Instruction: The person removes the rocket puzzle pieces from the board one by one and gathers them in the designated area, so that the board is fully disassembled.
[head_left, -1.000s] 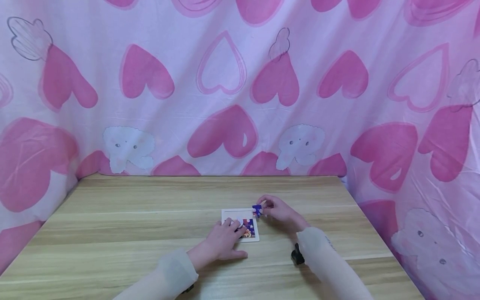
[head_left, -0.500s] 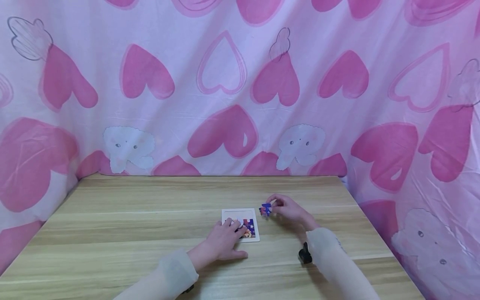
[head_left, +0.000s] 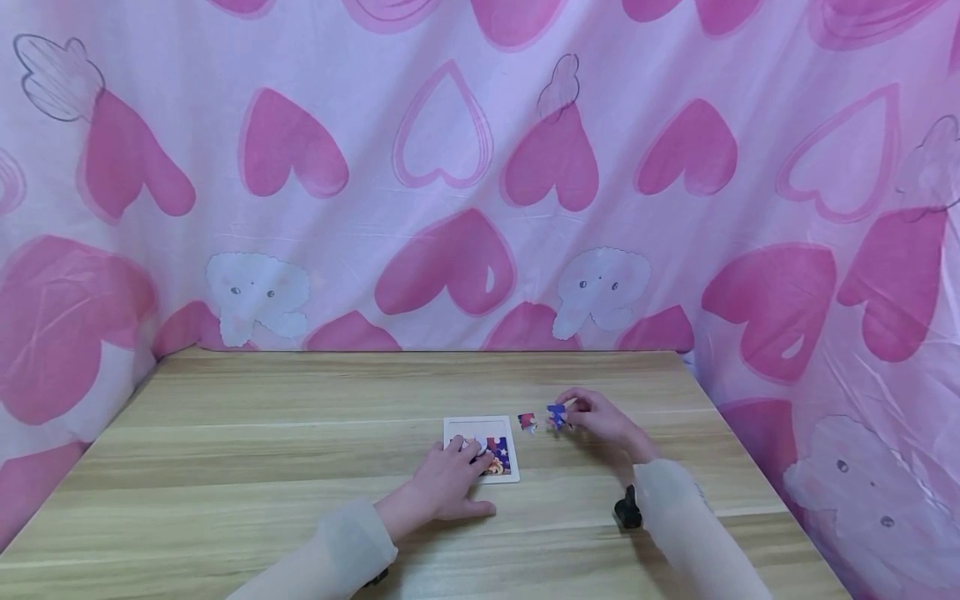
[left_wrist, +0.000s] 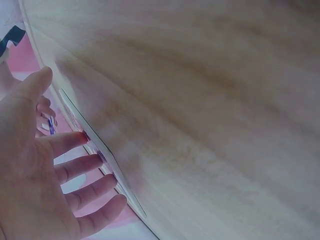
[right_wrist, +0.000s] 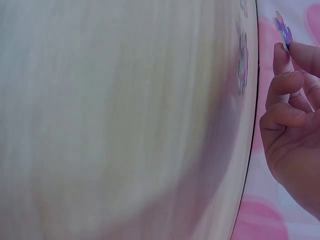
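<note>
My left hand (head_left: pixel 450 485) lies with spread, straight fingers over the lower left of a white puzzle tray (head_left: pixel 514 467). Dark blue and red pieces (head_left: pixel 501 450) fill the tray's lower right, and its upper strip is bare white; my fingers hide the rest. In the left wrist view the fingertips (left_wrist: pixel 111 181) meet the tray's face. Right of the tray, my right hand (head_left: pixel 602 419) pinches a blue-purple puzzle piece (right_wrist: pixel 283 31) between thumb and index finger, raised above the tabletop. A red and purple puzzle piece (head_left: pixel 528 422) lies on the table between tray and right hand.
The wood-grain table (head_left: pixel 262 442) reaches back to a pink and white heart-print cloth (head_left: pixel 450 167) that hangs along its far edge and sides. A black wrist camera (head_left: pixel 628 507) sits under the right forearm.
My right hand has moved right from the tray's upper right corner with the blue-purple piece. The red and purple piece now shows uncovered on the table. The left hand stays in place.
</note>
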